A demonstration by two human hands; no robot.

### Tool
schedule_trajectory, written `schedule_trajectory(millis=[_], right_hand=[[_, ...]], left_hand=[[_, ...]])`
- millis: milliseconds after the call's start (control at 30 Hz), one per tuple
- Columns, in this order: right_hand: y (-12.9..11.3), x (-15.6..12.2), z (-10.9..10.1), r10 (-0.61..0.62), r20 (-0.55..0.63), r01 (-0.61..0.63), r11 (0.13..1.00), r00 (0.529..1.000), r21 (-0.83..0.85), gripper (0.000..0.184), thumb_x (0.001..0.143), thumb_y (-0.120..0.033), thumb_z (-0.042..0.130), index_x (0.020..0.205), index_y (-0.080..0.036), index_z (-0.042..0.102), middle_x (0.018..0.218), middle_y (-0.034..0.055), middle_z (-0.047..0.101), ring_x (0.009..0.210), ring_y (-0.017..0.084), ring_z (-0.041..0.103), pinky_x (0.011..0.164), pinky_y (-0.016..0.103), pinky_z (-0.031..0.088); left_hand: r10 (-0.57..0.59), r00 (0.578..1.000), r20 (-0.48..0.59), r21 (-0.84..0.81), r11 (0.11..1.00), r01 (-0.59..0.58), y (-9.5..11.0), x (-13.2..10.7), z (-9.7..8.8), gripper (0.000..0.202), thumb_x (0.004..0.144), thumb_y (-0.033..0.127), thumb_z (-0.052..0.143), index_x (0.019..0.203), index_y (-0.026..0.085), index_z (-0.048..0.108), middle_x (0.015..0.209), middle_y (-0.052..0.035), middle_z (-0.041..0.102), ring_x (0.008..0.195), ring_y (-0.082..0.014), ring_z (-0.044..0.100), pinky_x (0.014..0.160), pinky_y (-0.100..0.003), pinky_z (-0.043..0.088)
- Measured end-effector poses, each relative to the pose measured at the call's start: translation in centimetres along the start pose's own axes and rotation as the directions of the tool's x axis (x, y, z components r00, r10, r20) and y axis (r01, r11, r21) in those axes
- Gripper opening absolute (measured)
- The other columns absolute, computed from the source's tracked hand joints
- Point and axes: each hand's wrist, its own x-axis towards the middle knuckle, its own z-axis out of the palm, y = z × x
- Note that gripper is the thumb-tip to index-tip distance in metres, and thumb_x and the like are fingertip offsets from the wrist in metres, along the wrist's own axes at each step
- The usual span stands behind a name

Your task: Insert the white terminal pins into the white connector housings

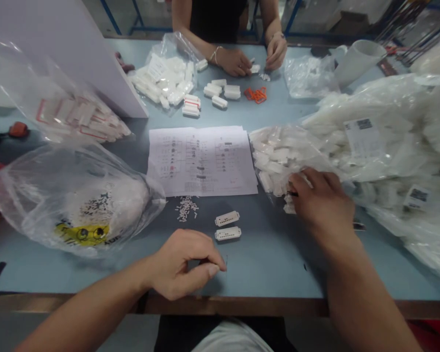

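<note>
My left hand point(183, 264) rests near the table's front edge, thumb and fingertips pinched together, with nothing visible between them. Just beyond it lie two white perforated connector housings point(227, 226), side by side. A small heap of white plastic pins point(186, 208) sits farther up, below a printed wiring sheet point(201, 161). My right hand point(320, 205) is at the mouth of a clear plastic bag of white connector housings point(274, 159), its fingers closed on a white piece. Several more pieces spill out under my palm.
Across the blue-grey table, a co-worker's hands point(251, 61) work beside white parts, a bag of them point(164, 73) and orange clips point(256, 95). Bulging plastic bags point(388, 137) fill the right side, more bags point(76, 200) lie left, and a white panel point(83, 58) stands at far left.
</note>
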Motion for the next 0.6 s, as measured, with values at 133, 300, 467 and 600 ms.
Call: schedule_trajectory(millis=[133, 300, 467, 600], right_hand=[[0.08, 0.11, 0.14, -0.022, -0.01, 0.021, 0.997, 1.0, -0.074, 0.029, 0.089, -0.016, 0.058, 0.117, -0.021, 0.064, 0.119, 0.0095, 0.068, 0.102, 0.027, 0.057, 0.056, 0.029, 0.028], [0.01, 0.25, 0.38, 0.022, -0.021, -0.024, 0.997, 1.0, -0.076, 0.026, 0.094, -0.02, 0.051, 0.116, -0.017, 0.064, 0.113, 0.0135, 0.068, 0.098, 0.028, 0.059, 0.054, 0.029, 0.028], [-0.08, 0.41, 0.66, 0.067, -0.047, -0.068, 0.998, 0.997, -0.009, 0.024, 0.091, -0.018, 0.051, 0.112, -0.017, 0.062, 0.113, 0.0154, 0.066, 0.099, 0.03, 0.06, 0.056, 0.029, 0.035], [0.1, 0.64, 0.74, 0.066, -0.015, -0.065, 0.995, 0.998, 0.071, 0.026, 0.086, -0.016, 0.053, 0.111, -0.016, 0.06, 0.109, 0.0156, 0.067, 0.103, 0.032, 0.059, 0.062, 0.032, 0.044]], left_hand=[[-0.015, 1.0, 0.001, 0.022, 1.0, 0.015, -0.32, -0.13, 0.02, 0.017, 0.087, 0.013, 0.052, 0.092, 0.018, 0.068, 0.075, -0.0037, 0.074, 0.065, -0.0135, 0.068, 0.067, -0.024, 0.052], [-0.02, 1.0, 0.005, 0.034, 0.999, 0.02, -0.43, -0.18, 0.02, 0.017, 0.088, 0.013, 0.052, 0.091, 0.017, 0.068, 0.073, -0.0033, 0.073, 0.064, -0.0131, 0.067, 0.066, -0.023, 0.052], [-0.017, 1.0, 0.013, 0.036, 0.999, 0.016, -0.25, -0.06, 0.07, 0.017, 0.088, 0.013, 0.051, 0.09, 0.017, 0.067, 0.072, -0.0033, 0.073, 0.063, -0.0128, 0.066, 0.065, -0.024, 0.051], [-0.027, 0.999, 0.024, 0.042, 0.999, 0.026, -0.12, -0.08, 0.06, 0.017, 0.088, 0.013, 0.051, 0.09, 0.017, 0.067, 0.073, -0.0032, 0.073, 0.063, -0.0128, 0.066, 0.066, -0.024, 0.051]])
